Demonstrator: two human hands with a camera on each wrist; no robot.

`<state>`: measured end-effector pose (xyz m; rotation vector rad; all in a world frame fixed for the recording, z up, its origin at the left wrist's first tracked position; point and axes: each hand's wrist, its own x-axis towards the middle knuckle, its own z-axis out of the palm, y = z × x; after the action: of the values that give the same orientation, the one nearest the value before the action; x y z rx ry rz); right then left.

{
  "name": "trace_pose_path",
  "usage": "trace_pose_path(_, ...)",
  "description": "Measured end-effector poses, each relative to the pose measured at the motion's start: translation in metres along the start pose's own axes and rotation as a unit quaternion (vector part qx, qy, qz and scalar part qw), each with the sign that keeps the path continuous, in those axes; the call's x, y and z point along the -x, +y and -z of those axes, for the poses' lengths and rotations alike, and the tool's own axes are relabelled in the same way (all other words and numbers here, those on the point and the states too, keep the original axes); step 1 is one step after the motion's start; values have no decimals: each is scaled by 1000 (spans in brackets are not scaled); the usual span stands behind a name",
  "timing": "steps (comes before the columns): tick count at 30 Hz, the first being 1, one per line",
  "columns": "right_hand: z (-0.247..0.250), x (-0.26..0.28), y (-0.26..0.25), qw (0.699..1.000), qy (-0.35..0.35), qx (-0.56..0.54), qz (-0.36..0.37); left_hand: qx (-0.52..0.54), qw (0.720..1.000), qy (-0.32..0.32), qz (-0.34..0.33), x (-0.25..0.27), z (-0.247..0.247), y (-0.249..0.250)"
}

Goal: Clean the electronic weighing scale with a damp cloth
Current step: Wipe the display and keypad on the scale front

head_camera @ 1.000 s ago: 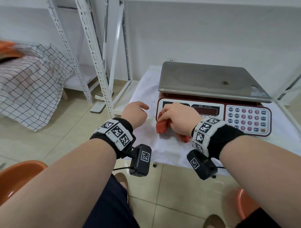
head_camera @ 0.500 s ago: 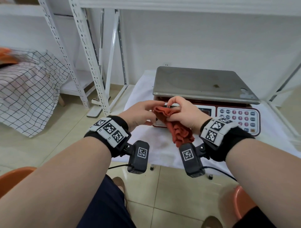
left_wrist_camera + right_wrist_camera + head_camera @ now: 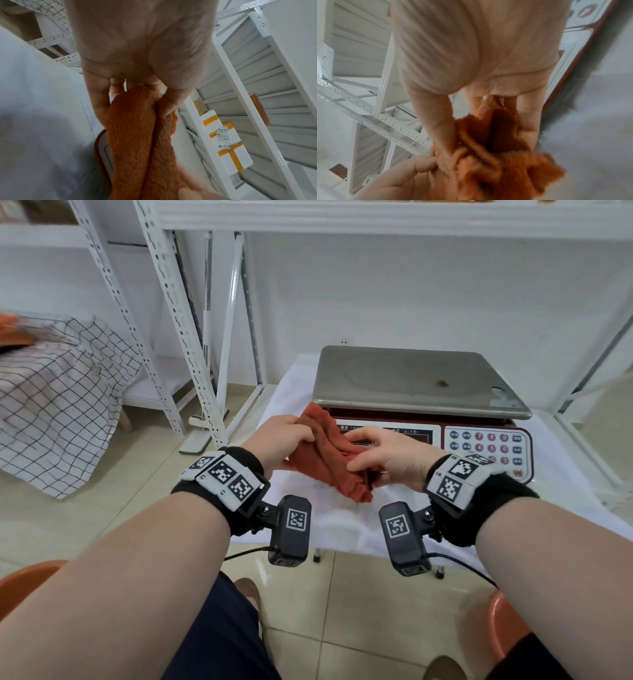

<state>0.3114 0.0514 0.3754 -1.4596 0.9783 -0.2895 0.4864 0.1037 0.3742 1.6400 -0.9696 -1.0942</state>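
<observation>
Scale point(image 3: 404, 385) on white-clothed table point(image 3: 342, 518)

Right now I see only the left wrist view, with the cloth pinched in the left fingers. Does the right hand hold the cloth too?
Observer: Yes. The right hand pinches the near end of the cloth, and the left hand holds the far corner.
Operator: Does the cloth touch the scale?
Observer: It is stretched between the hands, in front of the display side of the scale. I cannot tell if they touch.
Operator: Is the platter dirty?
Observer: The steel platter has a small brown spot toward its right side.
</observation>
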Motion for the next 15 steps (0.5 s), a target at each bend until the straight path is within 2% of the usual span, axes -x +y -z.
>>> trace_pose_path(2, -3, -4, 0, 999, 43, 18, 27, 7, 1000, -24, 17, 2, 3, 2)
trace_pose_path(5, -6, -9, -2, 989, 95, 93, 57, -18, 990, -130, 42, 11, 9, 9)
trace_pose_path(7, -6, -11, -6, 980, 104, 151, 74, -46, 982, -178, 46, 15, 10, 13)
trace_pose_path(9, -8, -13, -11, 972, 103, 191, 93, -81, 978, -185, 53, 14, 10, 14)
trace_pose_path(12, -12, -14, -16, 969, 98, 190, 125, -151, 966, -206, 47, 12, 4, 14)
trace_pose_path(15, -15, -16, -17, 956, 129, 207, 163, -200, 966, -163, -2, 11, -7, 10)
